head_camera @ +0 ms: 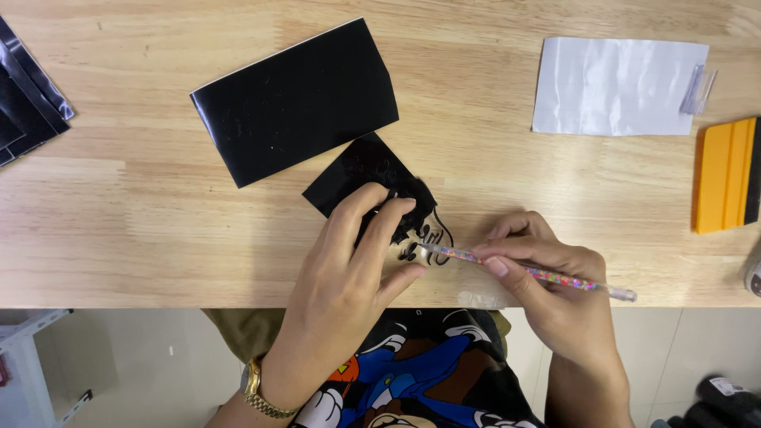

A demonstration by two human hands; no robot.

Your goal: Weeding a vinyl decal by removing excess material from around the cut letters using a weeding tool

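Fingers (372,218) of the left hand (349,277) press flat on a small black vinyl piece (361,170), pinning it to the wooden bench (119,230) near its front edge. They lie spread and extended, not curled around anything. The right hand (547,285) has its thumb and fingers closed on a slim pen-like tool (527,272) with a clear barrel full of coloured specks, held low and nearly level. Its tip meets the cut black outlines at the lower right edge of the vinyl piece, just beside the left thumb.

A gold wristwatch (258,392) sits on the left wrist. Just behind the small piece, almost touching its far corner, lies a larger black vinyl sheet (297,99), tilted on the bench. Well off to the right rests a white backing sheet (614,87) with a small clear strip at its right edge, and near it a yellow squeegee (725,176). More dark sheets (28,99) overlap at the far left edge.
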